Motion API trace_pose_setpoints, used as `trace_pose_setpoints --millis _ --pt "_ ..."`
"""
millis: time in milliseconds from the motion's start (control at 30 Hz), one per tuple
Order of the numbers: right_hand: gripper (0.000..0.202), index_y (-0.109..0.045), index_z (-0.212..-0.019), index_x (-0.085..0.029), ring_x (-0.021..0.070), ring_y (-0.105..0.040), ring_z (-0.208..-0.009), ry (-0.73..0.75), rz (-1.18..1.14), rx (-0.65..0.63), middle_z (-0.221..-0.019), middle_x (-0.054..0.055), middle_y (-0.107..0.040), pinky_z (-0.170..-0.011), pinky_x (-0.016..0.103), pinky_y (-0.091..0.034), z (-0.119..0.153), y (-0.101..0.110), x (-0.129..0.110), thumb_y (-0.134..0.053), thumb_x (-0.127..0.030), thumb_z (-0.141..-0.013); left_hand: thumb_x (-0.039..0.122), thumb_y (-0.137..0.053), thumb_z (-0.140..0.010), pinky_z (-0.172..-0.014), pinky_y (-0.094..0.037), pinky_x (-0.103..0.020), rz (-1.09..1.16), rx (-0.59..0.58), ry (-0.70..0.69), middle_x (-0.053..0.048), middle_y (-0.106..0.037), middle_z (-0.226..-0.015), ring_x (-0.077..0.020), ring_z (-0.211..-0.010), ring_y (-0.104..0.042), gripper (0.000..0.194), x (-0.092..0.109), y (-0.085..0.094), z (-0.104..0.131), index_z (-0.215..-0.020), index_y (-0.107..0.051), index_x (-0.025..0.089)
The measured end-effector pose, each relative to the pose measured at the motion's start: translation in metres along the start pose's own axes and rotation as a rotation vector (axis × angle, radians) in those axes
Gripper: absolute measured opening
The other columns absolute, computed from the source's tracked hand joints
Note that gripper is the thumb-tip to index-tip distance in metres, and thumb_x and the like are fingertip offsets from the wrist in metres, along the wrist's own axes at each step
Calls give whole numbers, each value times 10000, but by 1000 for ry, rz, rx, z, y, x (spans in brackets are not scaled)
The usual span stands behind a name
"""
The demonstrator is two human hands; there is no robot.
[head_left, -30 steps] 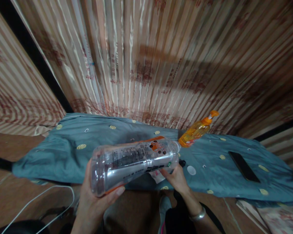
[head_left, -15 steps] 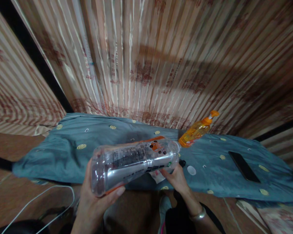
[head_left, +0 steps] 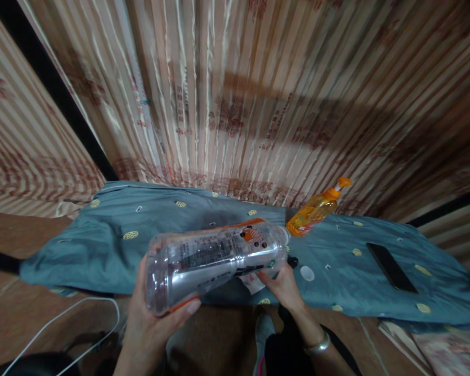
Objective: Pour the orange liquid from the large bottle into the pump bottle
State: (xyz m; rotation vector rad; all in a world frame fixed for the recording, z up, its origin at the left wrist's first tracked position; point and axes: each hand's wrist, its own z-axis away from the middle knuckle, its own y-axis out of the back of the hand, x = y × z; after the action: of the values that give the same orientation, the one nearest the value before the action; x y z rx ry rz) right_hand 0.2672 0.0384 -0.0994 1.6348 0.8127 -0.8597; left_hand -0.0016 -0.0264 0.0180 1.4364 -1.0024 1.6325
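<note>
A large clear plastic bottle (head_left: 215, 266) with a silver and orange label lies on its side in the air, above a blue cloth-covered surface (head_left: 102, 250). My left hand (head_left: 156, 318) is wrapped around the bottle's base, thumb along its near side. At the neck end, my right hand (head_left: 284, 287) grips the bottle from below, with its fingertips partly hidden. The mouth points right, towards an orange pump bottle (head_left: 313, 213) that stands behind it. A white round cap (head_left: 307, 273) and a small black object (head_left: 293, 262) lie right of my right hand.
A dark phone (head_left: 391, 268) rests on the cloth at the right. Striped curtains (head_left: 227, 104) hang behind the surface, with a black pole (head_left: 58, 94) at the left. A white cable (head_left: 62, 318) loops at lower left. Pale paper (head_left: 253, 283) shows under the bottle.
</note>
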Motion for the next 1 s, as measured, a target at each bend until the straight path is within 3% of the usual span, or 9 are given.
trace_pose_setpoints --millis 367,600,800,1000 --pt "403 -729 -1015 -207 337 -797 -902 4 4 -7 -985 123 -835 -825 449 -647 0 0 -2 -730 -517 -758 520 -981 -477 -1009 -567 -344 5 -11 -9 -84 -731 -1336 -332 -1245 -690 1121 2 0 1 -1469 -544 234" --pt "450 -729 -1016 -190 333 -793 -880 21 -7 -12 -957 134 -837 -823 447 -649 0 0 -1 -732 -565 -768 521 -983 -484 -1007 -545 -288 36 -8 -18 -68 -729 -1349 -295 -1258 -679 1106 -2 0 0 -1464 -552 243" --pt "449 -722 -1028 -181 352 -792 -879 6 -14 -6 -957 144 -832 -819 472 -650 0 0 0 -742 -534 -752 464 -985 -481 -997 -567 -334 30 -21 -22 -77 -762 -1279 -314 -1199 -712 1086 -1 0 -1 -1450 -559 226" --pt "448 -710 -1028 -187 346 -794 -856 -29 -13 -16 -942 136 -830 -796 468 -648 0 -1 0 -739 -525 -736 478 -988 -471 -999 -550 -297 42 -12 -20 -63 -746 -1302 -296 -1226 -698 1086 0 -1 0 -1440 -563 236"
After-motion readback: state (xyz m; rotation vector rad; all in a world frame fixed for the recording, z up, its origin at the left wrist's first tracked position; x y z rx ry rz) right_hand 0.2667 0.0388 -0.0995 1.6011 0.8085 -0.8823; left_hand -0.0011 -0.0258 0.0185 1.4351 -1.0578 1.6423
